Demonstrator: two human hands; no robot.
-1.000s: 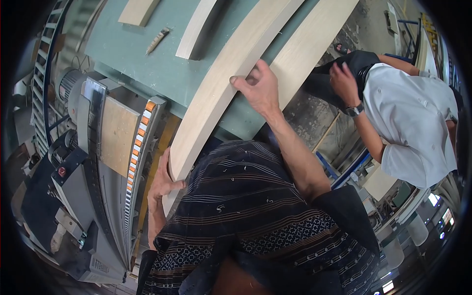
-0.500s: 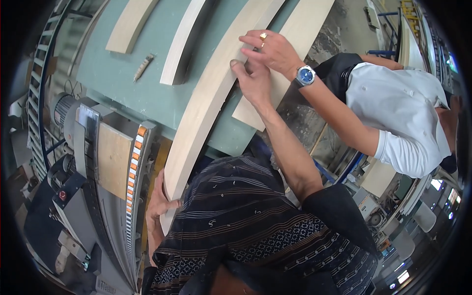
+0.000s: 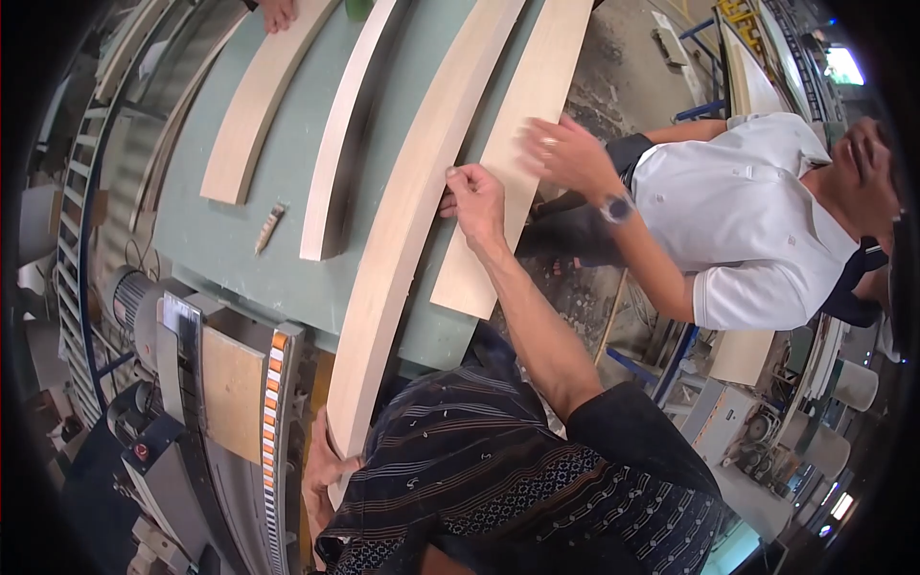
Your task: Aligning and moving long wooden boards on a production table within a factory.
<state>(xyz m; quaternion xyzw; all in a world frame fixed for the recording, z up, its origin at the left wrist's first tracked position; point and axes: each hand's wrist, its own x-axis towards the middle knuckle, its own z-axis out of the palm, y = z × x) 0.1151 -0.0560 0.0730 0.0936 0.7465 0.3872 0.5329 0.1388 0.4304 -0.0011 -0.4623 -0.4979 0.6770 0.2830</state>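
A long, curved pale wooden board (image 3: pixel 407 182) runs from the bench down to my body. Its near end rests in my left hand (image 3: pixel 324 470), with the thumb on one side and the fingers on the other. Midway along the board's right edge is my right hand (image 3: pixel 474 206), its fingers curled in toward the thumb and the fingertips close against the wood. Whether anything sits between those fingertips is hidden. Beside it, a co-worker's hand (image 3: pixel 570 158), smeared by motion, hovers over another pale board (image 3: pixel 513 182).
Two more curved boards, one wide (image 3: pixel 251 120) and one narrow (image 3: pixel 331 182), lie on the green bench top (image 3: pixel 297 172) with a small tube (image 3: pixel 270 228). Another person's hand (image 3: pixel 278 13) touches the wide one. A machine (image 3: pixel 235 402) stands left; a co-worker in white (image 3: pixel 738 211) stands right.
The co-worker's hand has lifted off the board beside my right hand and moved right. My right hand's fingers have drawn together. Another person's hand has appeared at the far left; my view has shifted.
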